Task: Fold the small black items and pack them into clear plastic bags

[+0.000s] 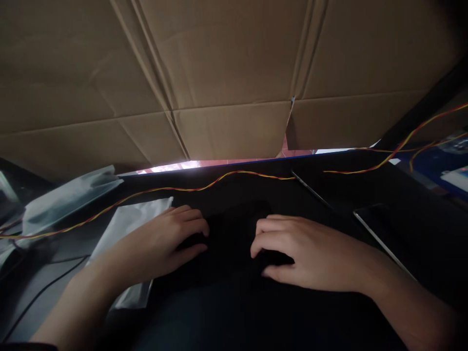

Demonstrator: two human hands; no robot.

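Note:
Both hands rest on a black, dimly lit piece of cloth-like material (pixel 230 229) spread on the dark work surface. My left hand (pixel 164 243) has its fingers curled, and its fingertips pinch a dark fold of that material. My right hand (pixel 300 251) lies a short way to the right, fingers bent and thumb tucked, gripping the same dark material. The material is too dark for any detail.
A large cardboard sheet (pixel 226 73) fills the upper view. A twisted red-yellow wire (pixel 234 175) runs across the surface. A clear plastic bag (pixel 135 219) lies under my left wrist and another plastic bag (pixel 69 195) sits far left. A dark flat panel (pixel 380 229) lies right.

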